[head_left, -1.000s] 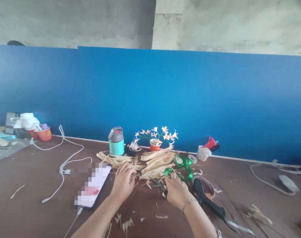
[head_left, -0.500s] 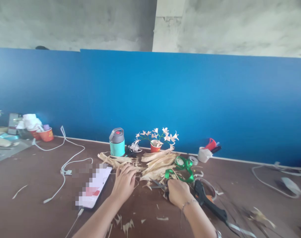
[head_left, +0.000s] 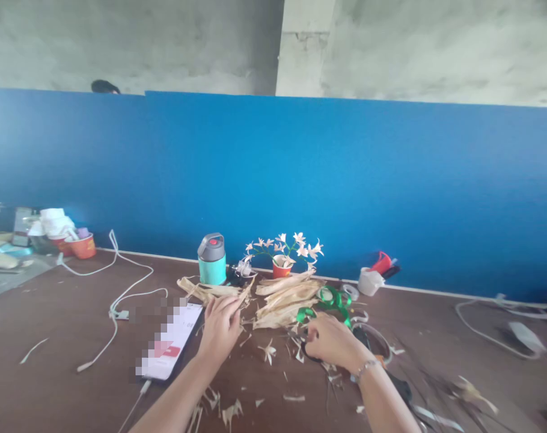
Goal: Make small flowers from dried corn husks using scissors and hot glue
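My left hand (head_left: pixel 222 325) is closed on a strip of dried husk (head_left: pixel 247 291), which sticks up from its fingers just right of the teal flask (head_left: pixel 212 260). My right hand (head_left: pixel 325 340) grips dark-handled scissors (head_left: pixel 310 353) at the front of the husk pile (head_left: pixel 285 300); their blades are partly hidden. Between the hands a small pale husk flower (head_left: pixel 268 351) lies on the table. Green ribbon (head_left: pixel 341 300) lies behind my right hand. Beneath my right forearm is a black glue gun (head_left: pixel 397 386), partly covered.
A phone (head_left: pixel 172 343) with a white cable lies left of my left hand. An orange cup (head_left: pixel 281 267) holds flowers behind the pile. A white cup (head_left: pixel 370 281) stands back right. Husk scraps (head_left: pixel 232 411) litter the front. A blue partition (head_left: pixel 273 180) edges the table.
My left hand has lifted a husk strip. My right hand, with the scissors, has shifted slightly right and its fingers show more. The small flower on the table is now uncovered.
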Demonstrator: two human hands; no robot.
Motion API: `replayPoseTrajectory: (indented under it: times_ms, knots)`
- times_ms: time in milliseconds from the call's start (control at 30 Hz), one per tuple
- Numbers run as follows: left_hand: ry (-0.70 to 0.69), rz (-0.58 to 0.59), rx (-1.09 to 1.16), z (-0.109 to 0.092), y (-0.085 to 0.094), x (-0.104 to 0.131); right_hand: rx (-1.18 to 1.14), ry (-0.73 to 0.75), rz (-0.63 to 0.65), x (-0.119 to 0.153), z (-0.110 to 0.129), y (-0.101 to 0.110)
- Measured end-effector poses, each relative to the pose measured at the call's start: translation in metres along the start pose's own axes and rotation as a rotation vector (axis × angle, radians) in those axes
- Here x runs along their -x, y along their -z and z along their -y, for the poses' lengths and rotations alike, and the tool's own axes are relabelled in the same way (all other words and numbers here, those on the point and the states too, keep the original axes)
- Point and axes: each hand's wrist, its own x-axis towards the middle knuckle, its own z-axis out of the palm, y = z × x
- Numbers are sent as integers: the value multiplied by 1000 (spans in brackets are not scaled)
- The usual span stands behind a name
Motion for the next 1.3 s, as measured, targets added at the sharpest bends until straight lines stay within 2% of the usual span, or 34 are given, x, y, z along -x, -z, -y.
replayPoseTrajectory:
  times_ms: [67,133,233,333,500,600,700,833,1000,1133,1233,1300]
  knots:
    - [76,-99,158,3,4,-3,-66,-21,58,0,-4,4]
    - [223,-172,354,5,7,-6,-119,-35,75,-1,-8,5]
    - [461,-267,656,5,10,-10,-145,-50,36,-2,-12,4]
    - [600,-317,913,2,12,-13,-127,-65,-5,-2,-12,4]
    - [717,-343,1181,0,15,-19,-171,-61,4,-3,-13,5]
    - [710,-358,1228,3,18,-21,-283,-23,-15,-6,-17,4]
    - [687,-407,1201,7,25,-23,-560,-75,-24,-9,-18,5]
    - [739,-484,1240,7,34,-27,-973,-120,-2,-8,-14,12]
    - [815,-392,1315,6,39,-31,-1528,-78,121,-7,-16,14]
    - [950,-240,1285,5,35,-29,-1673,-29,212,-10,-16,10]
    - [1006,-57,1148,6,28,-25,-1816,2,181,-12,-13,11]
    - [958,-6,974,9,24,-22,-1874,29,122,-13,-13,13]
